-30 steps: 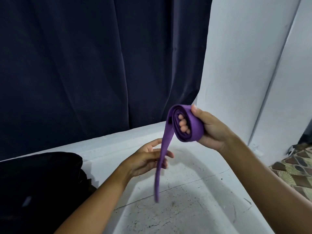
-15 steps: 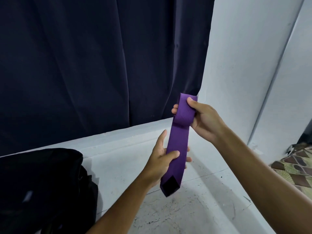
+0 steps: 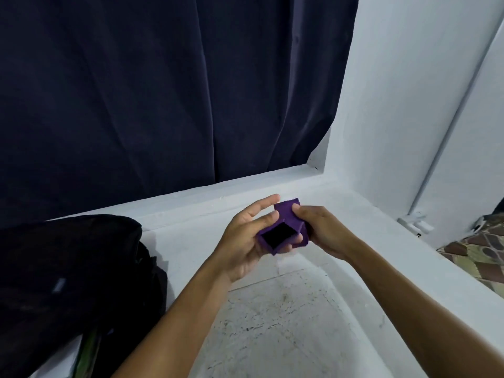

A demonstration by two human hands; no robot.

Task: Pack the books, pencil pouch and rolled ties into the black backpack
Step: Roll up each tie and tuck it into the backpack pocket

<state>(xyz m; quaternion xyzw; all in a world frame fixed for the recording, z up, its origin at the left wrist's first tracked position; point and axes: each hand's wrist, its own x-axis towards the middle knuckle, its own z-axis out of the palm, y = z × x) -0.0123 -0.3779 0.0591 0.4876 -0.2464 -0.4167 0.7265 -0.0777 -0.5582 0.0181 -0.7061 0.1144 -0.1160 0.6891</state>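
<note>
— What have you got?
— The purple tie [image 3: 289, 218], gathered up between my hands: my right hand [image 3: 321, 230] pinches it, my left hand [image 3: 245, 241] cradles its end.
— And the bag?
— The black backpack [image 3: 68, 268] lies well off to my left.

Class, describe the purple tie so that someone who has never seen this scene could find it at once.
Start at the dark curtain, then drop to the white ledge below it. Above the ledge, the left hand and right hand hold the purple tie, the only purple thing there.
</note>
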